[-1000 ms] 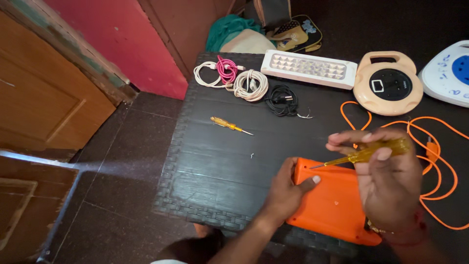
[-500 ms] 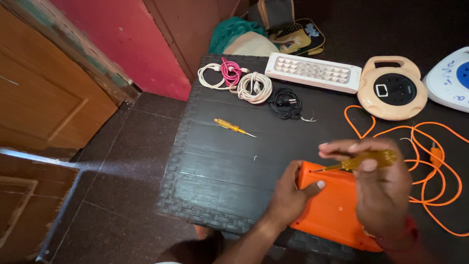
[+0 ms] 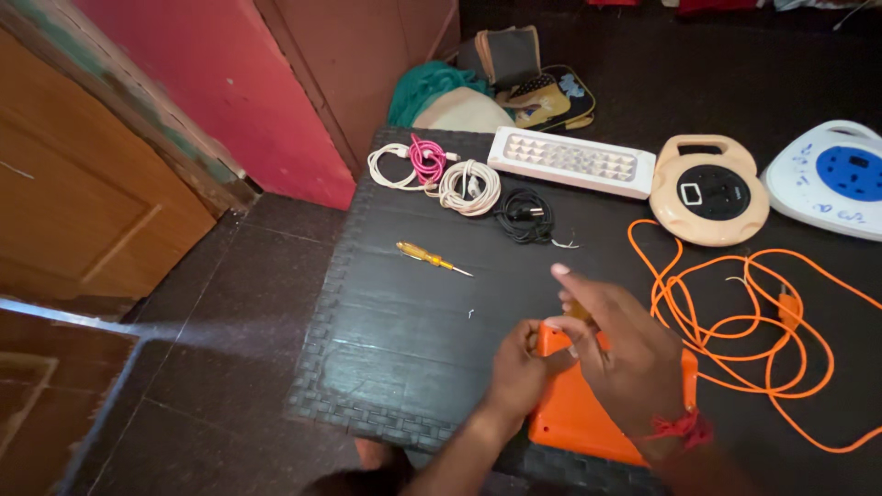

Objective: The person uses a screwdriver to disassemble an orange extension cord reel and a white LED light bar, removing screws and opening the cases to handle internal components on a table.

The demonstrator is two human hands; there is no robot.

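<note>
Both hands (image 3: 570, 354) together, fingers curled

Both forearms bare, no sleeves; red thread band (image 3: 678, 428) tied round right wrist; left wrist bare.

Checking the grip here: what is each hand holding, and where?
Left hand grips the orange case at its top-left corner. Right hand seems to hold something yellowish, mostly hidden.

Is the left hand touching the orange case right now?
Touching. The head view shows the left hand gripping the top-left corner of the orange case, fingers curled over its edge.
</note>
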